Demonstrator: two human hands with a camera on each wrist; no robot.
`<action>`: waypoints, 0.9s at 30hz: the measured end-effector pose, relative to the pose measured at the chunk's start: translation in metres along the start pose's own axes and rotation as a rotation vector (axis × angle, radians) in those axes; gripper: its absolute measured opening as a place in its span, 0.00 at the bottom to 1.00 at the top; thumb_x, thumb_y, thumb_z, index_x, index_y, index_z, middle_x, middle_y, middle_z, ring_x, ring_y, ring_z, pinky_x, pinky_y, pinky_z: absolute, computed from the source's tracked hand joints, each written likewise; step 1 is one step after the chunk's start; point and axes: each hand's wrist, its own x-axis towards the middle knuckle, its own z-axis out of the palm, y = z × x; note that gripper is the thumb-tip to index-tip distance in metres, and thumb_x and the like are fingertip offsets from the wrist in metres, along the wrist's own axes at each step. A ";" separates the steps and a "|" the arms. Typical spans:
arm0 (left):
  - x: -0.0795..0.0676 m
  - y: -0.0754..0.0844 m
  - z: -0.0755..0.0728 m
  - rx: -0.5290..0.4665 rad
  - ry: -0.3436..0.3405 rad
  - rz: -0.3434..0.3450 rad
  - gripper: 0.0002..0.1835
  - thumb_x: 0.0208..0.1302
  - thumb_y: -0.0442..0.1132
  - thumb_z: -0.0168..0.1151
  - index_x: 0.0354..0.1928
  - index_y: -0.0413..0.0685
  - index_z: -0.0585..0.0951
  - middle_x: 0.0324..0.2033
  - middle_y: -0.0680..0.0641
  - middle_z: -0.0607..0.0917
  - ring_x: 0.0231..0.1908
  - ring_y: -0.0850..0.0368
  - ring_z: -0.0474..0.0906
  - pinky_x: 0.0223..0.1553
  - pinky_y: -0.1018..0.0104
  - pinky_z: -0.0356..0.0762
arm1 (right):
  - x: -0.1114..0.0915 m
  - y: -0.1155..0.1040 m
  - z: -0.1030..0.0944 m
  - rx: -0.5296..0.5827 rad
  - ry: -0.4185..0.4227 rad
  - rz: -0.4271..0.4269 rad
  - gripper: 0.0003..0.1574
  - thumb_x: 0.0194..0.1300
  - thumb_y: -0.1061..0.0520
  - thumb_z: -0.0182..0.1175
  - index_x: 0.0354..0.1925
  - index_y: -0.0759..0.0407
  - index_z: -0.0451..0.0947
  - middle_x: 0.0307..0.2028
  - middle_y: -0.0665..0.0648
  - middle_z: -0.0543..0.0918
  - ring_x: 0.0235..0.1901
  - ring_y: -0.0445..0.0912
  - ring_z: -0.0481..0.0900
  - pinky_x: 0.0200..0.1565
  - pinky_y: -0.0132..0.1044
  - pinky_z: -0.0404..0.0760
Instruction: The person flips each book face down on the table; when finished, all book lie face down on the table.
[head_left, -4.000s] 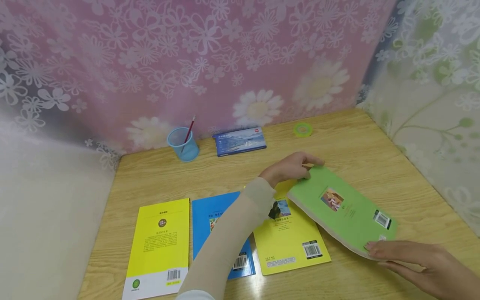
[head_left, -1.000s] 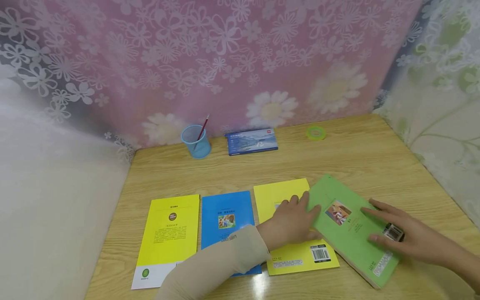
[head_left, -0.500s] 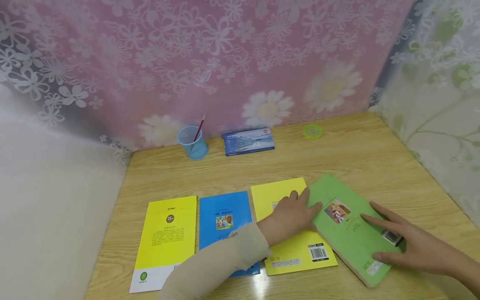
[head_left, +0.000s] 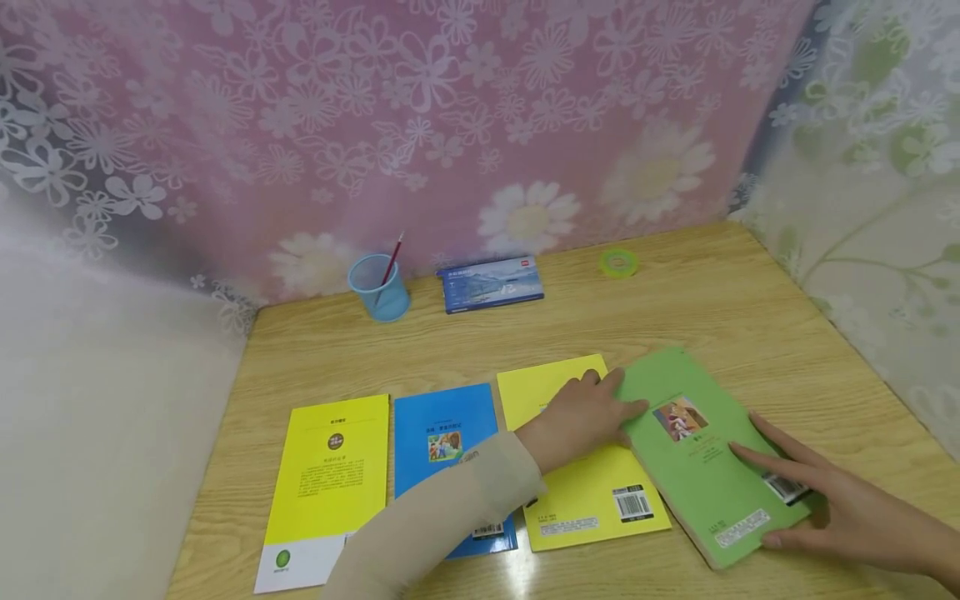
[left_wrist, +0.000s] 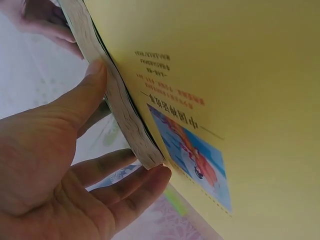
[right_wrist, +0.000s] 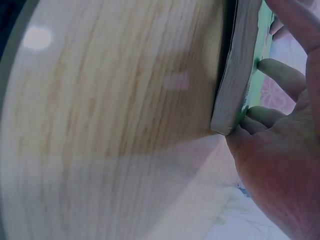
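Note:
A green book (head_left: pixel 697 467) lies back cover up, slightly slanted, at the right end of a row of books. Its thick page edge (left_wrist: pixel 125 107) shows in the left wrist view, close against a yellow book (head_left: pixel 592 521). My left hand (head_left: pixel 577 417) reaches over the yellow book, and its thumb and extended fingers touch the green book's upper left side. Over the green book's lower right part spreads my right hand (head_left: pixel 832 492), its fingers on the cover by the barcode and its thumb near the bottom edge. The right palm (right_wrist: pixel 280 165) sits beside the book's corner.
To the left lie a blue book (head_left: pixel 442 408), partly under my left sleeve, and a yellow-and-white book (head_left: pixel 322 492). At the back of the wooden table (head_left: pixel 712 292) stand a blue mesh cup (head_left: pixel 386 300) with a pencil, a blue flat box (head_left: pixel 492 285) and a green tape roll (head_left: pixel 618 263).
Four seconds ago the green book was tilted up between both hands; it now lies lower beside the yellow book. Over the last second it has turned slightly, its lower end shifting left.

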 end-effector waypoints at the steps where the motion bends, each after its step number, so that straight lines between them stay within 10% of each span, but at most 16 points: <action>1: 0.002 0.000 0.000 0.002 0.003 0.005 0.35 0.71 0.67 0.58 0.78 0.83 0.65 0.81 0.48 0.62 0.68 0.52 0.73 0.62 0.62 0.80 | -0.001 0.000 0.001 -0.002 0.002 -0.003 0.65 0.46 0.46 0.85 0.78 0.50 0.67 0.86 0.46 0.40 0.76 0.17 0.35 0.60 0.05 0.46; 17: 0.032 -0.001 0.000 -0.043 0.089 0.093 0.28 0.78 0.58 0.55 0.77 0.82 0.67 0.79 0.49 0.65 0.67 0.52 0.72 0.69 0.60 0.74 | -0.013 0.002 0.006 -0.025 0.056 0.030 0.65 0.47 0.52 0.85 0.79 0.52 0.65 0.86 0.50 0.40 0.77 0.19 0.31 0.64 0.06 0.37; 27: 0.046 -0.001 0.001 -0.099 -0.052 0.101 0.34 0.72 0.72 0.51 0.78 0.87 0.61 0.84 0.52 0.54 0.78 0.50 0.61 0.79 0.58 0.62 | -0.014 -0.003 0.013 -0.074 0.118 0.000 0.67 0.45 0.54 0.86 0.79 0.55 0.65 0.86 0.56 0.42 0.80 0.23 0.30 0.66 0.07 0.36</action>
